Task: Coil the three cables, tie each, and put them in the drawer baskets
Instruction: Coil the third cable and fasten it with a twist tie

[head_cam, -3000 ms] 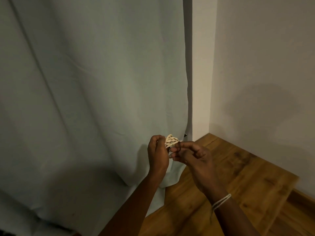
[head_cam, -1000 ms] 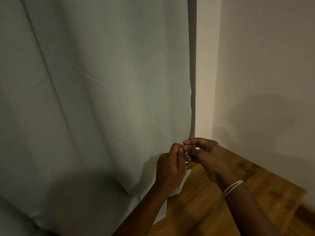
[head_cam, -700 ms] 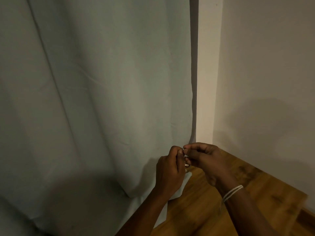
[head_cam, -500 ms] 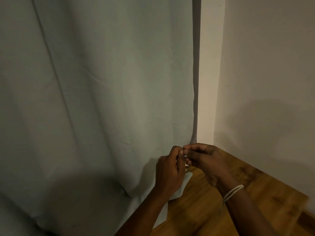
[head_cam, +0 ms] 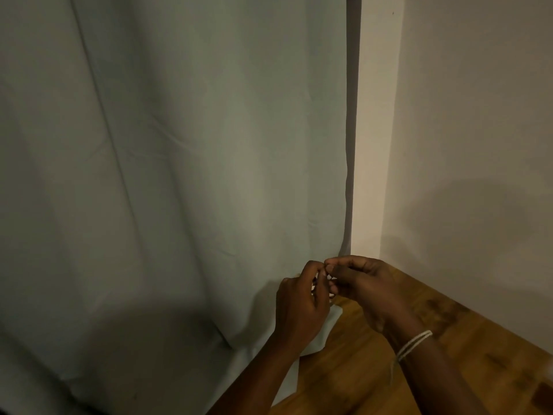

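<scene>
Both hands meet in front of a pale curtain (head_cam: pixel 179 175), just above a wooden bench (head_cam: pixel 449 339) that runs into the corner of a plain wall (head_cam: pixel 478 115). The left hand (head_cam: pixel 299 310) has its fingers (head_cam: pixel 311 268) curled, tips drawn up against those of the right hand (head_cam: pixel 368 283), whose fingers are also bent inward. Between the two sets of fingertips only slivers of a light-coloured cable (head_cam: pixel 314 286) show; the rest of it is hidden inside the hands, so its coil and any tie cannot be made out. Both hands appear to pinch it, held in the air and not resting on the bench. A thin pale band (head_cam: pixel 414 344) circles the right wrist. The dim light blurs detail around the fingertips. Both forearms are cut off by the lower edge of the view.
</scene>
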`<state>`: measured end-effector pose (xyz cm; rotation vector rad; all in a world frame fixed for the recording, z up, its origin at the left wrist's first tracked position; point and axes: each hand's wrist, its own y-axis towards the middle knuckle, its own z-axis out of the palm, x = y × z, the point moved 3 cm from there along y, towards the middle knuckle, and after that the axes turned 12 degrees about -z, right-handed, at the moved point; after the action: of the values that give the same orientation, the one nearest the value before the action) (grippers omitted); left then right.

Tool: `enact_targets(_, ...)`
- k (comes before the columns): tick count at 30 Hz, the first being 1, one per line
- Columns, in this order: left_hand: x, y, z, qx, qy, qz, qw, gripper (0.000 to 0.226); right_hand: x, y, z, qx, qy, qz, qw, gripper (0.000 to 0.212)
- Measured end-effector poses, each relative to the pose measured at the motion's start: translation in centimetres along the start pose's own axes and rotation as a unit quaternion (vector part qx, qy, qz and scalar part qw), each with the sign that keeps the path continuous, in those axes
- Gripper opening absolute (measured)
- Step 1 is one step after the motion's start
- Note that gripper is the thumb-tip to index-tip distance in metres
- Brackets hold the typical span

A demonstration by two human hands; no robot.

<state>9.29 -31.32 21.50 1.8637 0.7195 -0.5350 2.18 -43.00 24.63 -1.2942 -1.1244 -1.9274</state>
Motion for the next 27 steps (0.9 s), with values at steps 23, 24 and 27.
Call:
enact_targets(23,-0.15,0.19,0.86,-0.007,0.035,-0.007,0.999,0.04,0.27,-0.04,-0.7,0.011,-0.159,-0.138,0.978,0.014)
enact_targets(24,-0.11,0.19,0.87,-0.007,0.037,-0.008,0.999,0.045,0.27,-0.06,-0.71,0.013,-0.157,-0.139,0.978,0.014)
enact_targets(27,0.04,0.1,0.97,-0.005,0.038,0.001,0.999,0.047,0.38,-0.11,-0.61,0.017,-0.158,-0.144,0.977,0.014)
